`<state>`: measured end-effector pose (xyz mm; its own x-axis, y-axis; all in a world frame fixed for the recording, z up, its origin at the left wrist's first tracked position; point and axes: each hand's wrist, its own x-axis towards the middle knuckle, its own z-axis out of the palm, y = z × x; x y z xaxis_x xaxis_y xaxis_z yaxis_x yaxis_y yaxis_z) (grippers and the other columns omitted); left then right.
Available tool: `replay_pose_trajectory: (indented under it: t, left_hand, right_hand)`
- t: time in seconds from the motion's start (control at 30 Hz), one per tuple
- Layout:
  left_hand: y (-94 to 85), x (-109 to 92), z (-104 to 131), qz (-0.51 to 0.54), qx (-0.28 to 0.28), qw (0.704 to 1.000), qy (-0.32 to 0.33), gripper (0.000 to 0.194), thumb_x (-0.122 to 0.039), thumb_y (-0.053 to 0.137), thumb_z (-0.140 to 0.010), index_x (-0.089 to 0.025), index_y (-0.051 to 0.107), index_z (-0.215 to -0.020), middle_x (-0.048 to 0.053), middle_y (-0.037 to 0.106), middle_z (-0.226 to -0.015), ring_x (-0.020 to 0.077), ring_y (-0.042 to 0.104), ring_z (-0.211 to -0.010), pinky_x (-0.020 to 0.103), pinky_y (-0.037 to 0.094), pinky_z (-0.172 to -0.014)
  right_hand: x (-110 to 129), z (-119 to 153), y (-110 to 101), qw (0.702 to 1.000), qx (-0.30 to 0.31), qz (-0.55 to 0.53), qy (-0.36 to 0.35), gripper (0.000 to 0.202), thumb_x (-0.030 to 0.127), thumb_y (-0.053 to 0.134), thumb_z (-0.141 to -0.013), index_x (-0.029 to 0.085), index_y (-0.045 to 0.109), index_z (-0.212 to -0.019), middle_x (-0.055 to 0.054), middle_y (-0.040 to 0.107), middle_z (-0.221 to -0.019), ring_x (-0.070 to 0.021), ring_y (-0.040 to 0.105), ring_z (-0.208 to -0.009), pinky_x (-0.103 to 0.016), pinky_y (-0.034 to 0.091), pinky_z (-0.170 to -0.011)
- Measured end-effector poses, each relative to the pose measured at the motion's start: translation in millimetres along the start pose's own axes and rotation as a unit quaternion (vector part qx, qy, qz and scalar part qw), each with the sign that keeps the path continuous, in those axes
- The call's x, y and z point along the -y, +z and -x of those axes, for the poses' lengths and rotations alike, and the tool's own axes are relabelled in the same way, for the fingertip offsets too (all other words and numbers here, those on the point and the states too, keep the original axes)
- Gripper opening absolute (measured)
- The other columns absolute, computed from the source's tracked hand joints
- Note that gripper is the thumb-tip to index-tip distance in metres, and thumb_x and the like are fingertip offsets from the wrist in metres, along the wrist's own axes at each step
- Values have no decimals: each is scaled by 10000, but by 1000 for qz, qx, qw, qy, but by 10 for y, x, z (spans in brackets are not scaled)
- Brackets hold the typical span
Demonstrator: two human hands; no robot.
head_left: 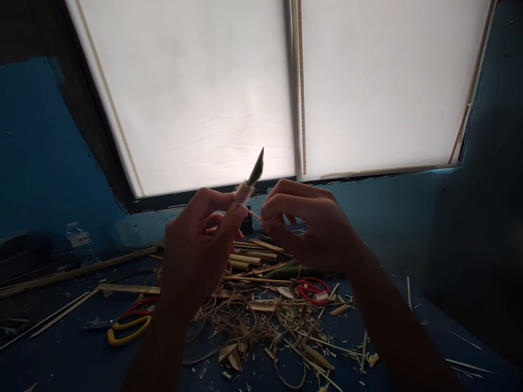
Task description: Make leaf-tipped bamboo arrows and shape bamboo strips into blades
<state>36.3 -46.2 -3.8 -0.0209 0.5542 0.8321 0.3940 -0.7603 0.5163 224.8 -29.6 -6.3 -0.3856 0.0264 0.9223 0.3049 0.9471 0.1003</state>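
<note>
A slim stick with a dark, pointed blade-like tip [256,167] is held up in front of the window. Pale twine [243,193] is wound round it just below the tip. My left hand [200,245] is closed on the stick, with thumb and fingers at the lower edge of the winding. From there a short length of twine [254,215] runs right to my right hand [310,223], which pinches it between thumb and fingers. The lower end of the stick is hidden by my left hand.
The blue table [139,370] carries tangled twine [237,321], wood shavings, bamboo pieces [245,260], red-handled scissors [314,291] and yellow-handled scissors [128,330]. A plastic bottle [78,239] stands at the back left. Behind is a bright window [204,98].
</note>
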Motion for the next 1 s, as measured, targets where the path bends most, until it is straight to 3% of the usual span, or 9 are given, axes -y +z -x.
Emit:
replay_pose_trajectory:
  t: [0.2,0.3,0.4,0.5,0.73,0.87,1.0]
  left_hand:
    - [9,-46,11,3,14,999,-28,89,-269,701,-881,-240,618,-887,-44,641,-637,108,585,-473,216,465,-405]
    - [-40,-65,-4,9,49,998,-28,113,-262,710,-879,-238,602,-902,-51,636,-663,101,593,-487,203,478,-409]
    - [-88,-48,-24,25,100,994,-32,123,-271,702,-889,-238,584,-905,-53,636,-680,81,566,-472,187,457,-406]
    - [-110,-9,-37,65,129,988,-57,124,-308,682,-904,-242,577,-912,-48,591,-648,80,517,-477,188,404,-406]
    - [-79,52,-40,104,114,986,-55,80,-300,576,-954,-237,609,-918,-37,495,-603,84,384,-481,211,338,-429]
    - [-41,61,-51,94,60,993,-47,83,-306,664,-905,-233,643,-938,-14,578,-697,87,470,-533,197,372,-430]
    - [-39,53,-65,47,56,997,-27,201,-241,764,-821,-246,656,-991,4,648,-831,111,566,-643,204,483,-492]
  right_hand:
    - [35,-1,72,997,-68,-21,-37,100,131,670,-879,183,651,-796,-24,641,-932,-87,580,-714,-250,474,-629]
    - [89,7,90,996,-48,-54,-45,154,114,678,-853,195,621,-736,-40,704,-1076,-90,653,-753,-252,531,-682]
    - [105,10,124,995,-15,-97,-37,147,85,634,-865,204,621,-780,-15,746,-954,-93,678,-742,-232,539,-662]
    - [66,4,165,990,-48,-127,-20,84,115,667,-877,188,650,-837,-19,737,-837,-118,690,-757,-249,552,-673]
    - [19,-11,233,980,-107,-156,68,64,171,709,-885,186,660,-924,5,716,-844,-109,698,-780,-231,574,-723]
    - [62,-20,261,983,-129,-70,108,91,204,667,-916,207,670,-1008,21,718,-806,-108,687,-728,-230,543,-665]
    - [135,-32,240,980,-146,88,104,98,205,634,-925,189,713,-980,7,687,-773,-110,623,-677,-246,475,-609]
